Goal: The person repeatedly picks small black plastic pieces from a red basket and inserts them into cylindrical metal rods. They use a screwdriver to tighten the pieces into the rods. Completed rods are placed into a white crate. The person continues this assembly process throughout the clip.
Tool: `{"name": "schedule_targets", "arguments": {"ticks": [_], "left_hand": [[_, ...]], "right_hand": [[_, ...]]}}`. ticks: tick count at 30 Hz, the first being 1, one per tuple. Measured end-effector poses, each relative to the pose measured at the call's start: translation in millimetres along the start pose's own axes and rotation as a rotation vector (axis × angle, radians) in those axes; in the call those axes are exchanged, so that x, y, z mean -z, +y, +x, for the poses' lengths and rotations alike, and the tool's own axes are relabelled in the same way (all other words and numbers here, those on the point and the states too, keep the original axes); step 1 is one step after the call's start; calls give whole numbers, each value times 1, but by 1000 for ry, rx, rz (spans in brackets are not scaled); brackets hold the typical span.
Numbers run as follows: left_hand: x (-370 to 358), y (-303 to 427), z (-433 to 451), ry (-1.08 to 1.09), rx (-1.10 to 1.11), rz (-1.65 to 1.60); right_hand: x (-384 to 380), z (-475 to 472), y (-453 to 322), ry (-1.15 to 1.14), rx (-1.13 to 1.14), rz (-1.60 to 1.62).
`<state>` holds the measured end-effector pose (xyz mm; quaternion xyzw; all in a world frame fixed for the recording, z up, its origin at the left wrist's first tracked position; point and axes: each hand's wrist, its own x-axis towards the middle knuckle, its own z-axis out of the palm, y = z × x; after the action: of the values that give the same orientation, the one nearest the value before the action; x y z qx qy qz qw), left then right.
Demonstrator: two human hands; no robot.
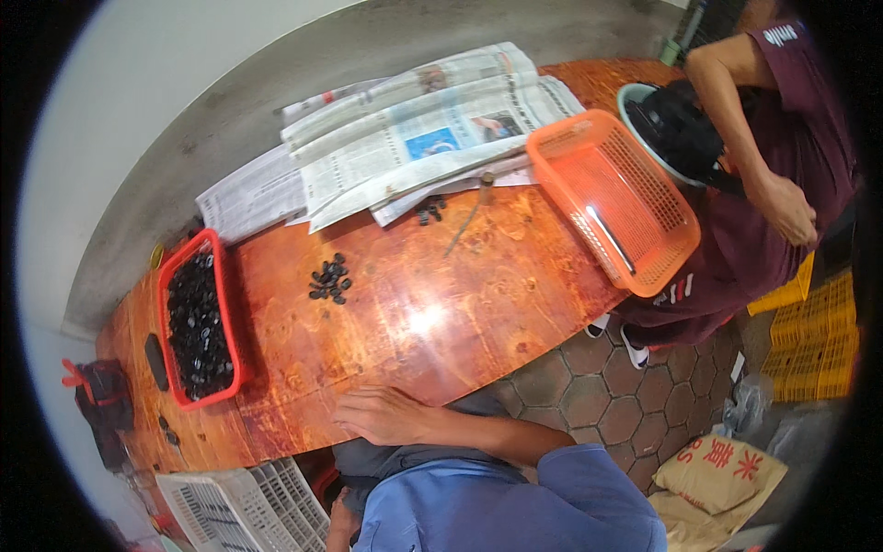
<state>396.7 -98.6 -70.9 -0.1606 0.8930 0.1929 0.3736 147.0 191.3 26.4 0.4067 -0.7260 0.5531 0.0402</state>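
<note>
My right hand (381,415) rests at the front edge of the wooden table (441,359), its fingers loosely bent; the palm side is hidden. Low beside my thigh is my left hand (341,519), partly covered by my clothing, near a white plastic crate (252,507). A red plastic basket (230,324) full of small black parts (200,331) stands on the table to the left. Farther in lies a loose pile of small black pieces (330,279). Several more black pieces (432,210) lie by the newspapers (414,138).
An orange plastic basket (614,200) holding a thin dark rod stands at the right. Beyond it, a co-worker in a maroon shirt (793,110) sits by a pale green basin (626,103) with black contents. Yellow crates (814,338) and a printed sack (717,476) occupy the floor.
</note>
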Motion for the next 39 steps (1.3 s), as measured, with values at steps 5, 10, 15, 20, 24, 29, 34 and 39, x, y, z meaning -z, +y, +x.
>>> {"name": "schedule_targets", "arguments": {"ticks": [5,10,15,20,24,29,34,39], "left_hand": [[62,51,-9,-38,-135,319],[134,98,-41,-37,-349,172],[174,174,-46,85,-488,-237],[169,208,-48,72,-522,-272],[158,207,-43,8,-600,-257],[165,212,-39,16,-668,-246],[181,230,-22,-16,-807,-326],[180,271,7,-248,-809,-796]], "right_hand": [[111,-24,-38,322,22,-310],[244,-55,-63,485,-78,-995],[345,-93,-29,498,-829,-1067],[384,-131,12,132,-1207,-904],[392,-138,30,134,-1281,-817],[397,-145,37,314,-1261,-808],[402,-140,8,693,-1028,-399],[335,-75,-52,846,-618,288]]}}
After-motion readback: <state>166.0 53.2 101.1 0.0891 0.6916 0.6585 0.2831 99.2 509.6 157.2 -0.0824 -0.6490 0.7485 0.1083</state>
